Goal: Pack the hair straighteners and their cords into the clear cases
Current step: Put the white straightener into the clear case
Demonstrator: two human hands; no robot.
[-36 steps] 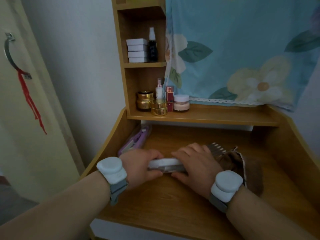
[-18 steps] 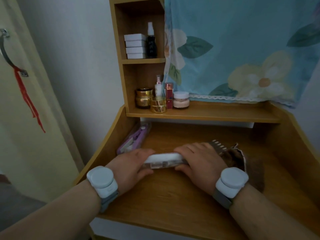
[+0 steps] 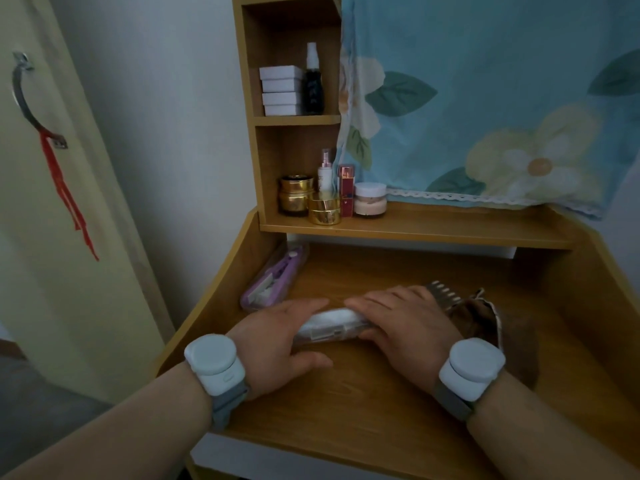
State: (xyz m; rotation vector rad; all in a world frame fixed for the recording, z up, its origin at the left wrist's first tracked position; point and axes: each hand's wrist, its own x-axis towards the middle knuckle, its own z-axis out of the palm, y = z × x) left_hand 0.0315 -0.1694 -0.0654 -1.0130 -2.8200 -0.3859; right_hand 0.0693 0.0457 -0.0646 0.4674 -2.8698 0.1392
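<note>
A long clear case point(image 3: 330, 325) with a white hair straightener inside lies across the middle of the wooden desk point(image 3: 346, 410). My left hand point(image 3: 277, 341) grips its left end, fingers over the top and thumb in front. My right hand point(image 3: 405, 323) grips the right end in the same way. Between the hands only the middle of the case shows. A second clear case point(image 3: 273, 278) with a purple straightener inside lies at the desk's back left, against the side wall.
A brown pouch point(image 3: 485, 320) and a comb point(image 3: 445, 294) lie just right of my right hand. Cosmetic jars point(image 3: 323, 209) and bottles stand on the shelf point(image 3: 433, 230) above the desk. White boxes sit higher up. A floral cloth hangs behind.
The view has tilted a little. Both hands keep their hold on the clear case, which stays at about the same place on the desk.
</note>
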